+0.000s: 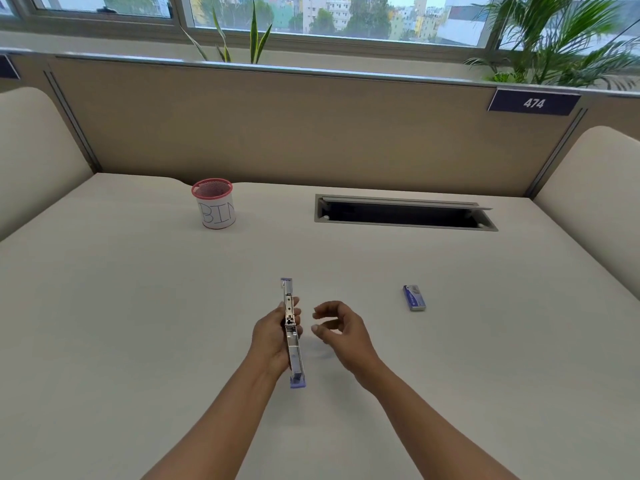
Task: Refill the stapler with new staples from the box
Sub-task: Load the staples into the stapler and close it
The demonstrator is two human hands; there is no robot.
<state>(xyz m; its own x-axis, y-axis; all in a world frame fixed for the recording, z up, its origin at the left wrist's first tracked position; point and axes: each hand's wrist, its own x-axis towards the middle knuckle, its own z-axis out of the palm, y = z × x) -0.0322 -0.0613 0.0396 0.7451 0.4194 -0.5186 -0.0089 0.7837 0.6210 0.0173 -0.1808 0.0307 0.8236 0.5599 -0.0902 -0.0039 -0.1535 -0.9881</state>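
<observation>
A stapler [293,341] of silver metal with purple ends is swung fully open into one long strip, pointing away from me. My left hand [273,336] grips it round the middle, above the desk. My right hand [341,329] hovers just to the right of the stapler, fingers loosely curled, holding nothing I can make out. The small blue and white staple box [414,297] lies flat on the desk, further right of my right hand and apart from it.
A red mesh cup [215,203] with a white label reading BIN stands at the back left of the beige desk [138,323]. An open cable slot [403,213] is sunk into the desk at the back right. A partition wall rises behind.
</observation>
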